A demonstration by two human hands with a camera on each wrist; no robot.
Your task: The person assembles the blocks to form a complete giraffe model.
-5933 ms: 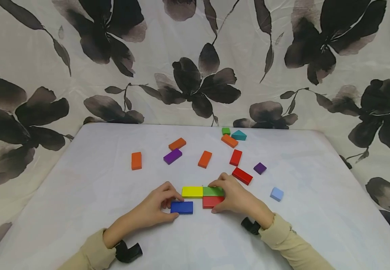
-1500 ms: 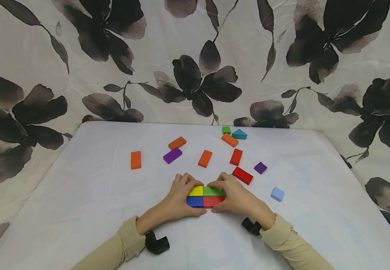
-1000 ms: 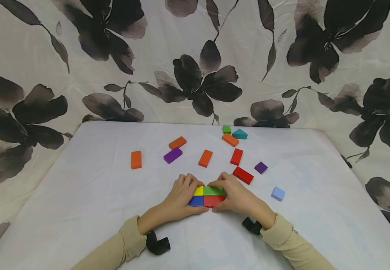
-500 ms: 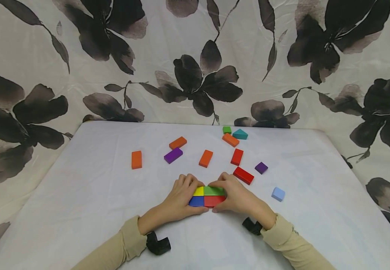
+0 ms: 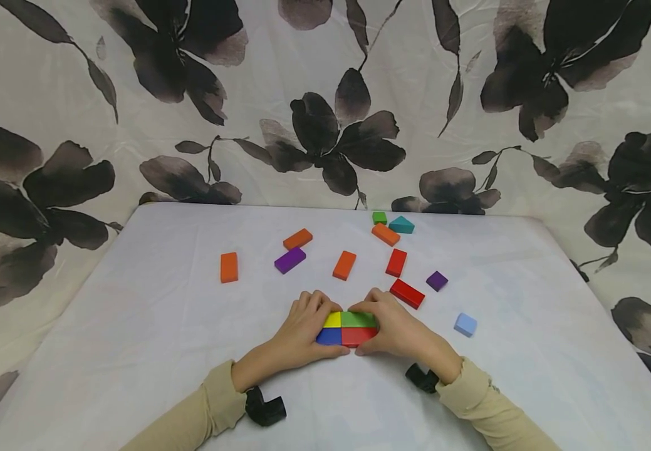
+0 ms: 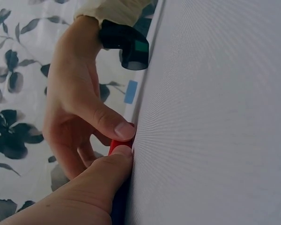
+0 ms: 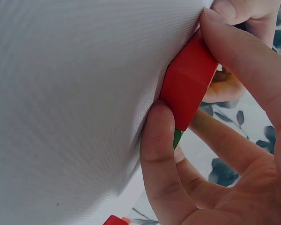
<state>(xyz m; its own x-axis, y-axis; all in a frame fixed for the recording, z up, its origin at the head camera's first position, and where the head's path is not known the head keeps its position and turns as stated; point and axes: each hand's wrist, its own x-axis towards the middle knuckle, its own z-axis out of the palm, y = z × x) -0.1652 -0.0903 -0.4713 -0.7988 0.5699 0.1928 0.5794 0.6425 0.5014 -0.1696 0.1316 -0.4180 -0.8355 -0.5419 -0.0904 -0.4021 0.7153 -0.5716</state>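
Note:
In the head view a rectangle of flat blocks lies on the white table: yellow block (image 5: 333, 320) and green block (image 5: 358, 319) behind, blue block (image 5: 329, 336) and red block (image 5: 358, 336) in front, edges touching. My left hand (image 5: 297, 335) grips the yellow and blue pair from the left, thumb on the near side and fingers on the far side, covering their left ends. From the right, my right hand (image 5: 401, 332) grips the green and red pair the same way. In the right wrist view, thumb and fingers hug the red block (image 7: 189, 79), a green sliver behind it.
Behind the hands lie a purple block (image 5: 289, 260), several orange blocks (image 5: 229, 267) and two red blocks (image 5: 406, 293). A green cube (image 5: 379, 218) and a teal triangle (image 5: 401, 225) sit near the far edge. Rightward are a purple cube (image 5: 437, 280) and a light blue cube (image 5: 465, 324).
Earlier my left hand held the blue block apart at the left. It has moved right; the blue block now meets the red one and the hand spans yellow and blue. Both hands stay still lately.

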